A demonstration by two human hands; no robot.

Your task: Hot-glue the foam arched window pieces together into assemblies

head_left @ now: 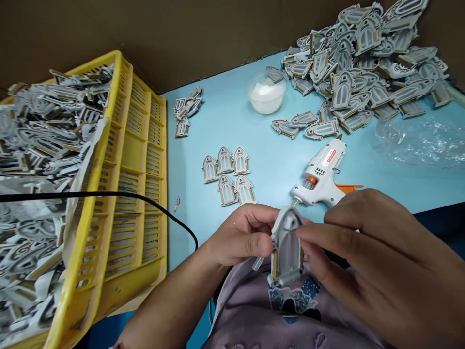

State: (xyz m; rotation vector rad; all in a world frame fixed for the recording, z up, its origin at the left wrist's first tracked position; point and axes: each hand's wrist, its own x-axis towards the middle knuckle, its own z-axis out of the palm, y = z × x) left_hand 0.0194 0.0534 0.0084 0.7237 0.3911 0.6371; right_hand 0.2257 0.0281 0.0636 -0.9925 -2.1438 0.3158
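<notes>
Between my two hands is a small grey arched window piece (287, 247) with tan strips along its sides, held upright above my lap. My left hand (243, 235) pinches its left edge between thumb and fingers. At its right edge, the fingertips of my right hand (348, 257) are closed on the same piece. Just beyond it lies a white hot glue gun (324, 172) with an orange trigger, its nozzle pointing to the far right. A clear glue stick (258, 263) runs from the gun's rear and passes behind the piece.
Several matching pieces (225, 160) lie grouped on the light blue table (203, 218). A yellow crate (123, 194) full of parts stands left, a black cable (145, 198) crossing it. Farther back are a bowl of white material (267, 99), a large heap of pieces (348, 72) and clear plastic (421, 145).
</notes>
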